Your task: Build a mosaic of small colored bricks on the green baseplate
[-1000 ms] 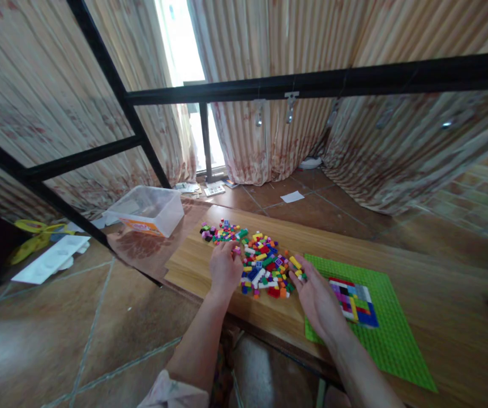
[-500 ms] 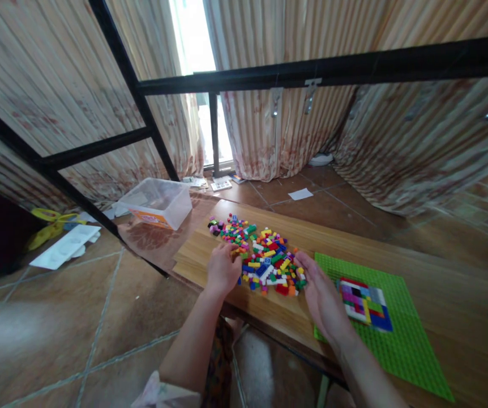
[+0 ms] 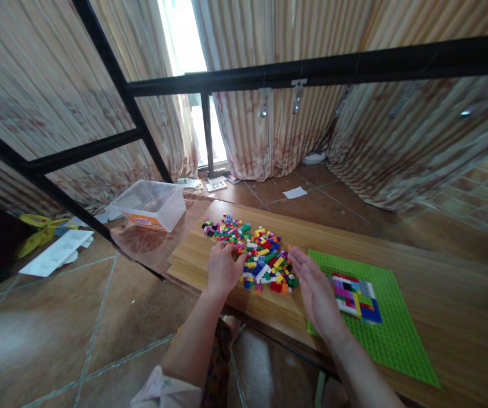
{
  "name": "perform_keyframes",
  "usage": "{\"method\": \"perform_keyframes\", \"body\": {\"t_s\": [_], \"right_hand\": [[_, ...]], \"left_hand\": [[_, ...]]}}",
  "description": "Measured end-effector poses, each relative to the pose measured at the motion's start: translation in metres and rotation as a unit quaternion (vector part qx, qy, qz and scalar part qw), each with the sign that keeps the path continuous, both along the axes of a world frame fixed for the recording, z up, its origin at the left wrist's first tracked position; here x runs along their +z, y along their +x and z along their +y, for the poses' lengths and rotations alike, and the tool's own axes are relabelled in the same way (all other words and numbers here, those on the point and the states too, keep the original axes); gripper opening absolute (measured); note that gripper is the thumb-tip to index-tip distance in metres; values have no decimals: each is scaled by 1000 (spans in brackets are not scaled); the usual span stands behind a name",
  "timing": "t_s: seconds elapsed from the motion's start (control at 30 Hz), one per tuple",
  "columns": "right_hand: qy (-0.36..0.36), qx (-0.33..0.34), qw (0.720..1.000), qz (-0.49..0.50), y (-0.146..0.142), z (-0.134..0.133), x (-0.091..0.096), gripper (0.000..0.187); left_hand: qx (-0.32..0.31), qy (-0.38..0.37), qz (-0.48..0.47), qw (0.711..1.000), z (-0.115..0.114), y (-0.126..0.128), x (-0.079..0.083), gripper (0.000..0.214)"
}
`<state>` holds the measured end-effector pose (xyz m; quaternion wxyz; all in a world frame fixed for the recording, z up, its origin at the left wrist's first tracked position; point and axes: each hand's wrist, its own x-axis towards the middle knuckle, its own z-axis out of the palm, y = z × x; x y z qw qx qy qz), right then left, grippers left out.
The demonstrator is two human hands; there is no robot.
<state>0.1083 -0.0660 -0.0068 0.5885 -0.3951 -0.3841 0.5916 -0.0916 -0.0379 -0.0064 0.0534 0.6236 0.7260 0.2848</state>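
A loose pile of small coloured building bricks [image 3: 263, 263] lies spread on the wooden table. My left hand [image 3: 224, 267] is at the pile's near left edge, fingers bent and thumb held apart, with nothing visible in it. At the right edge of the pile, my right hand [image 3: 315, 292] is open, its fingers stretched out side by side and the palm facing the bricks. Beyond it lies a green baseplate [image 3: 397, 334], partly covered by my right hand and forearm. A flat rectangular patch of mixed-colour bricks [image 3: 356, 297] sits on that baseplate.
The wooden table top [image 3: 337, 229] runs from centre to right. A clear plastic box [image 3: 174, 209] with an orange label stands beyond its left end. Black metal bars [image 3: 227, 79] cross in front of curtains [image 3: 248, 136]. White packaging [image 3: 57, 252] lies on the tiled floor.
The view has turned slightly to the right. My left thumb stands out more from the fingers, and the fingers of my right hand look straighter. The bricks on the baseplate look the same.
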Motion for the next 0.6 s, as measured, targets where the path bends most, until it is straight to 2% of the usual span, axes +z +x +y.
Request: {"method": "perform_keyframes", "body": {"t_s": [0.17, 0.27, 0.4, 0.6], "right_hand": [[-1, -2, 1000, 4, 0, 1, 1, 38], [1, -11, 1000, -2, 1, 2, -2, 37], [-2, -38, 999, -31, 4, 4, 0, 34], [24, -24, 996, -79, -1, 2, 8, 31]], "left_hand": [[8, 15, -1, 1000, 3, 4, 1, 9], [-6, 52, -23, 998, 2, 5, 5, 9], [-97, 102, -85, 986, -3, 13, 8, 14], [-208, 105, -145, 962, -15, 42, 12, 15]]}}
